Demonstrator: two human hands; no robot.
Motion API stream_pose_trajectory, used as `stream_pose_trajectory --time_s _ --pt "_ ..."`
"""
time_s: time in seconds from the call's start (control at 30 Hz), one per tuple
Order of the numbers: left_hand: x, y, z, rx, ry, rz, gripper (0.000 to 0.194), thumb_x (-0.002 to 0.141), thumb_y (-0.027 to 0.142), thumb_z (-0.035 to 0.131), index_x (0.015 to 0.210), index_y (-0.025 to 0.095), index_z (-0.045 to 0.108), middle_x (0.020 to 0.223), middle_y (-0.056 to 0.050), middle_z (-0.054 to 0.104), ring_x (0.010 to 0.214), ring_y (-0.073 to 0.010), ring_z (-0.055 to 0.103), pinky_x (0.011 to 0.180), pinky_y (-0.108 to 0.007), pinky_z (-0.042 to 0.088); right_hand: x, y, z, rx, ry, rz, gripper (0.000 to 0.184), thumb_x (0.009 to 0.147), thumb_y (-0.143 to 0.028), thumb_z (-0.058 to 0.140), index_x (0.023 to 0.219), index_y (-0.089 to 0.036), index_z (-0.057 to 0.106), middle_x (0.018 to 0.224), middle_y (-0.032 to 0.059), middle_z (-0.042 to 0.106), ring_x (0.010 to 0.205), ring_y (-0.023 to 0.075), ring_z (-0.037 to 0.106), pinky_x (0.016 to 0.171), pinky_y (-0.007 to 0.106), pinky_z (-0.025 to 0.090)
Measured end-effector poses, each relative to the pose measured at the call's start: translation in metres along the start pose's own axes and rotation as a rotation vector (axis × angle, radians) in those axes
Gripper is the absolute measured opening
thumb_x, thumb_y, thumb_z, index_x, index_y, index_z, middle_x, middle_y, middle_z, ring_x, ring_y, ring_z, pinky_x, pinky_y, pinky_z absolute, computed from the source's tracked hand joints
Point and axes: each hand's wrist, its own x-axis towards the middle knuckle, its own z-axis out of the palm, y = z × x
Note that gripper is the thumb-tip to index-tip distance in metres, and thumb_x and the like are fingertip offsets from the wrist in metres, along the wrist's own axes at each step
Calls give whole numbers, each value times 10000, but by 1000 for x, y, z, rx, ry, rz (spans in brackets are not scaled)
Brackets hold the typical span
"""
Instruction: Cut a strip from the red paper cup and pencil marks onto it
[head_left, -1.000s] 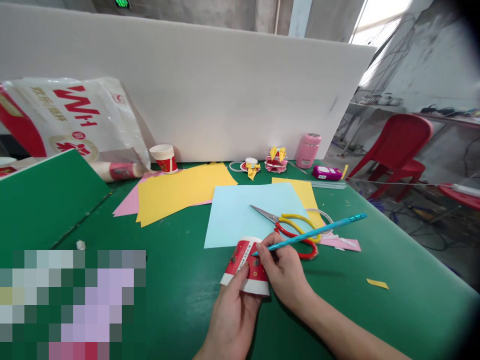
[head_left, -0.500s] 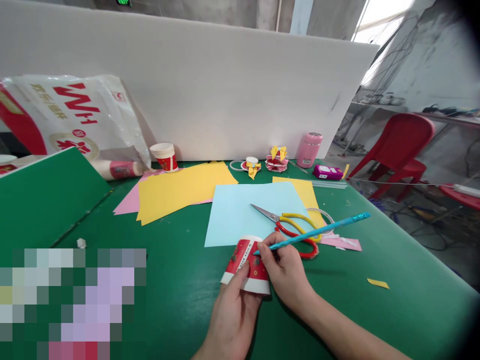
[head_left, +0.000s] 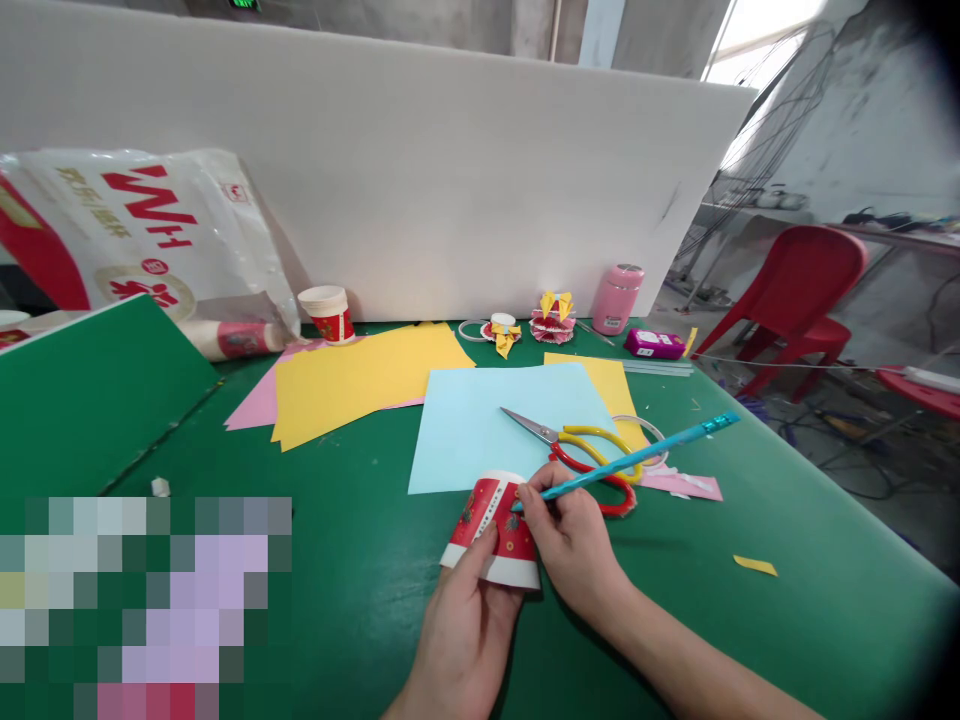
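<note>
A red and white paper cup (head_left: 504,530), tilted with its wide white-edged end toward me, rests in my left hand (head_left: 469,630); the thumb lies along its side. Pinched in my right hand (head_left: 574,535) is a blue pencil (head_left: 637,457), its lower tip at the cup's red printed side and its shiny end pointing up to the right. Just beyond the hands, scissors (head_left: 570,440) with yellow and red handles lie on a light blue sheet of paper (head_left: 469,420). The fingers beneath the cup are partly hidden.
Yellow sheets (head_left: 367,375) lie at the back left near another paper cup (head_left: 328,315). Small paper crafts (head_left: 553,320), a pink bottle (head_left: 618,300) and a purple packet (head_left: 654,344) stand along the white board (head_left: 450,180). A yellow scrap (head_left: 755,566) lies at right.
The pencil has shifted very slightly at the cup's side, its far end tipping a little lower then higher position unclear. Both hands keep their hold, and nothing else has visibly moved.
</note>
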Motion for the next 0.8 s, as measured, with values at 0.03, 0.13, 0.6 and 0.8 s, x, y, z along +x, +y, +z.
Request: stream_pose_trajectory --time_s 0.03,0.13,0.6,0.8 --pt "0 0 0 -2 -4 1 277 782 139 527 1054 142 582 1057 -116 648 1023 -240 568 888 -369 455 0 0 0 -3 2 4 152 834 -219 430 685 -198 403 541 -49 425 472 101 401 433 200 315" --pt "1 0 -2 -12 -18 12 283 778 139 533 1056 144 582 1064 -120 644 1019 -240 571 885 -363 456 0 0 0 -2 11 10 144 829 -217 431 688 -198 404 542 -53 403 468 101 383 429 204 305" --pt "-8 -1 7 149 -32 58 482 714 140 622 1177 180 490 1017 -86 661 1006 -229 570 870 -327 442 0 2 3 71 2 16 162 844 -245 426 689 -204 400 541 -51 399 489 110 390 443 212 319" --pt "-8 2 7 101 -20 30 454 721 169 617 1163 189 515 1023 -99 658 1007 -238 571 877 -339 435 -1 -2 2 78 2 -5 161 846 -246 433 694 -196 425 555 -45 417 489 107 395 451 212 325"
